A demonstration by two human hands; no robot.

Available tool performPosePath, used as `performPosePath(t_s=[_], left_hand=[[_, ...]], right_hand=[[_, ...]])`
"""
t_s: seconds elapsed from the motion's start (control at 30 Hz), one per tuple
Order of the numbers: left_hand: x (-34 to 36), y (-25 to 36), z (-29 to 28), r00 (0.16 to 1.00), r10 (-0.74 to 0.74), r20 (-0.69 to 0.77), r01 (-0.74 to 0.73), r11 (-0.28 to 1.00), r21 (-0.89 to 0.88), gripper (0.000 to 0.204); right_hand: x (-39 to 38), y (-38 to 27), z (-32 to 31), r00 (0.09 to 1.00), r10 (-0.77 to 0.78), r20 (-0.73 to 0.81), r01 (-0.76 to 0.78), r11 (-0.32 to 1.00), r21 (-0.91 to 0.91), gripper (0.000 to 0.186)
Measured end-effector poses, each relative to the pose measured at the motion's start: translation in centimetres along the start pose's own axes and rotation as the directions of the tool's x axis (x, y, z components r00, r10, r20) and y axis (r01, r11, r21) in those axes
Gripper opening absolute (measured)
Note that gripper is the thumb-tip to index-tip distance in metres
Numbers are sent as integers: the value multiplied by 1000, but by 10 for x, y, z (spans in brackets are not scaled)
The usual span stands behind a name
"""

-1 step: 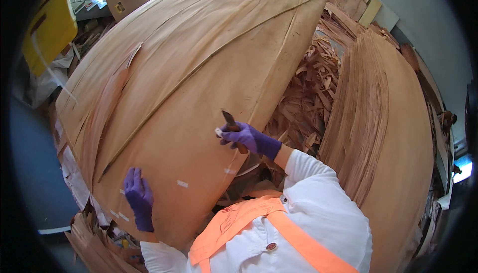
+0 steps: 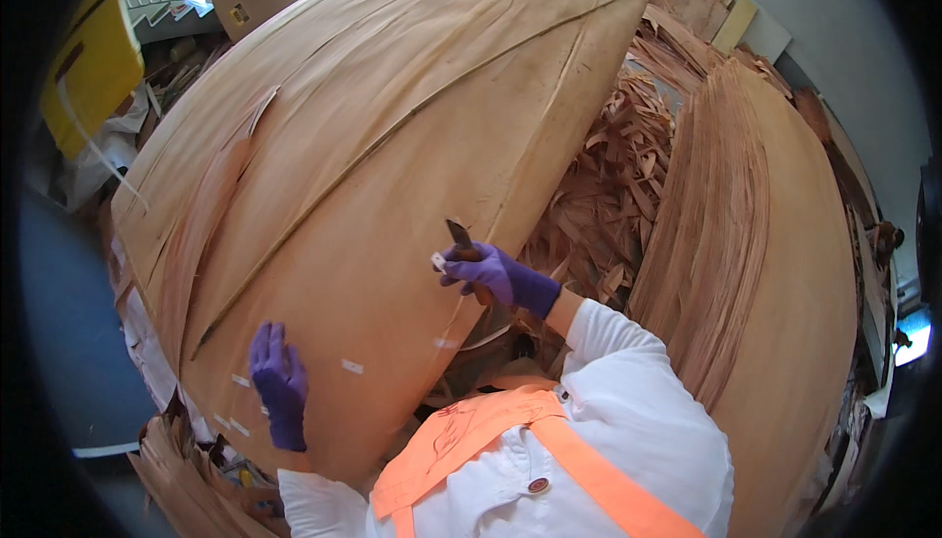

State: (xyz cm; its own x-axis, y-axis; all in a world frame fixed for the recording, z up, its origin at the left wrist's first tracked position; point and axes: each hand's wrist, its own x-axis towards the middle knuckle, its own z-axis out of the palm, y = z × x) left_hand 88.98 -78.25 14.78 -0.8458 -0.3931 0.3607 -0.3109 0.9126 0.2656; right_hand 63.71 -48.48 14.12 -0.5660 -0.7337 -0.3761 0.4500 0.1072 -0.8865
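A large stack of thin tan wood veneer sheets [image 2: 383, 234] spreads out in front of me. My right hand [image 2: 502, 275], in a purple glove, is closed around a knife [image 2: 459, 234] with a dark flat blade and a brownish handle. A small white piece of tape [image 2: 438, 262] shows at the fingertips of that hand. My left hand [image 2: 281, 389], also gloved in purple, is over the near left part of the top sheet with its fingers stretched out and nothing in them. Several short white tape pieces [image 2: 352, 366] stick to the veneer near it.
A long thin strip [image 2: 343, 175] runs diagonally over the sheets. Reddish veneer scraps [image 2: 603, 190] heap up to the right, beside another veneer stack [image 2: 795, 273] with ragged edges. A yellow panel [image 2: 93, 72] stands at the far left, above a blue floor [image 2: 74, 332].
Both hands have shifted very slightly to the right; the right hand still grips the knife. The view has moved a little.
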Motion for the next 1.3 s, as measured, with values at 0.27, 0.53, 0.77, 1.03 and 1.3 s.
performPosePath(t_s=[0.27,0.53,0.77,1.03,1.3], left_hand=[[98,165,117,997,77,27,-78,997,28,51],[188,235,199,991,135,19,-136,987,90,57],[280,293,255,975,221,1,-221,975,20,58],[349,331,309,955,295,25,-295,954,42,61],[352,337,319,948,247,200,-269,959,89,65]], right_hand=[[-66,4,-174,989,-65,-131,109,923,370,18],[-111,1,-289,954,-8,-299,103,947,303,19],[-79,-35,-340,912,-27,-409,135,961,240,17],[-42,-87,-390,888,-47,-458,190,944,271,20],[37,-167,-434,943,-87,-322,151,972,180,23]])
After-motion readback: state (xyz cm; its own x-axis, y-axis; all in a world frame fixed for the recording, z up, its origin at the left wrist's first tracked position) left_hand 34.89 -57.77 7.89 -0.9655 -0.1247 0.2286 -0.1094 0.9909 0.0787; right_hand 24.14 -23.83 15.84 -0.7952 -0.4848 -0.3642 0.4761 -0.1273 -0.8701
